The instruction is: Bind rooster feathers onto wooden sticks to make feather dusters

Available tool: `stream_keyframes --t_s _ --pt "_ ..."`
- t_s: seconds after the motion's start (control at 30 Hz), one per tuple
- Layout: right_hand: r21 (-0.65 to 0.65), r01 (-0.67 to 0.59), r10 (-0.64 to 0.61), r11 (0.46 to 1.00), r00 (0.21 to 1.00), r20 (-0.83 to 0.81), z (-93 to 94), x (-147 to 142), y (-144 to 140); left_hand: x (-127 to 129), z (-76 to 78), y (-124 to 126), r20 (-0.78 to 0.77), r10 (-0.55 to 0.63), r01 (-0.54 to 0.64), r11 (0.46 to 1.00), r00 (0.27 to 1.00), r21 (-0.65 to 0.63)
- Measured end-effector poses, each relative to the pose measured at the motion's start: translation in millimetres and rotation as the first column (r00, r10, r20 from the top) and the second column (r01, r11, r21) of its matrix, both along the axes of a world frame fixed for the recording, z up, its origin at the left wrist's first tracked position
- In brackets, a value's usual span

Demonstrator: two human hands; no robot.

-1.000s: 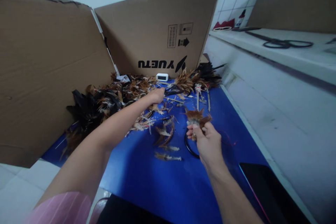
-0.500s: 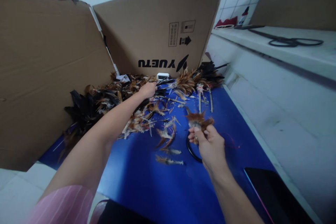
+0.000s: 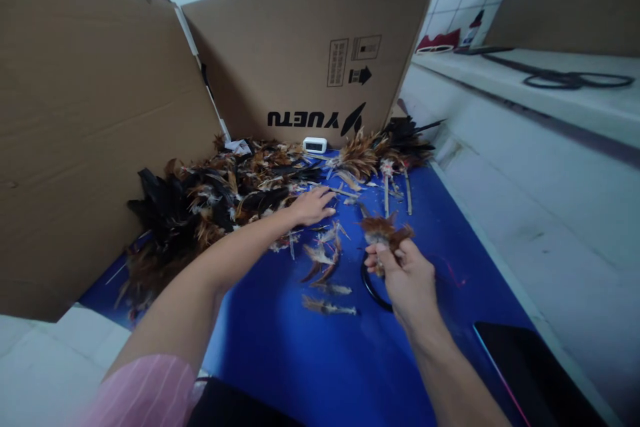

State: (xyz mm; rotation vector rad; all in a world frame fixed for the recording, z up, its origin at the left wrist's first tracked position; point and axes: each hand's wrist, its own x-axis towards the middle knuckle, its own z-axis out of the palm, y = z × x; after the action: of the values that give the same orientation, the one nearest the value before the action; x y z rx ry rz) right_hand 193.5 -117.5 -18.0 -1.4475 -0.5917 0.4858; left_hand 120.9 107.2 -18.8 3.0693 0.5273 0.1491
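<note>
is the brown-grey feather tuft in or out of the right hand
In: the right hand grips the brown-grey feather tuft low down, its brown ends spreading above.

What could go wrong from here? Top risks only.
1. The left hand, fingers spread at the edge of the feather pile, could scatter loose feathers.
2. The right hand pinches a bunch of brown feathers; a slack grip might let some slip.
3. The dark flat device lies beside the right forearm; an outward swing might bump it.
</note>
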Motion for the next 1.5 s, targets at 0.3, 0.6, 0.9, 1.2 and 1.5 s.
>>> stream_keyframes --t_s 0.3,0.6,0.9,1.2,1.5 --pt "0.013 0.009 -0.008 1.0 1.0 -0.016 3.3 -0.7 -1.3 -35.8 11.7 -36.6 0.143 -0.289 0.313 0.932 0.947 -0.185" --pt "0.028 0.009 -0.008 1.0 1.0 -0.03 3.0 -0.3 0.0 -62.3 37.0 -6.7 0.081 -0.17 0.184 0.961 0.982 -0.209" --pt "0.045 0.028 -0.024 0.999 0.994 -0.103 5.0 -2.1 1.2 -63.9 29.6 -16.5 0.047 -0.254 0.257 0.964 0.966 -0.068" --pt "0.201 -0.049 0.122 0.978 0.922 -0.367 22.7 -7.9 -1.8 -67.3 78.0 -41.7 0.133 -0.423 0.403 0.902 0.896 0.152" --pt "-0.028 -0.353 0.336 0.935 0.909 -0.246 14.1 -17.3 -5.1 -55.3 94.5 -87.8 0.026 -0.534 0.525 0.839 0.845 0.141"
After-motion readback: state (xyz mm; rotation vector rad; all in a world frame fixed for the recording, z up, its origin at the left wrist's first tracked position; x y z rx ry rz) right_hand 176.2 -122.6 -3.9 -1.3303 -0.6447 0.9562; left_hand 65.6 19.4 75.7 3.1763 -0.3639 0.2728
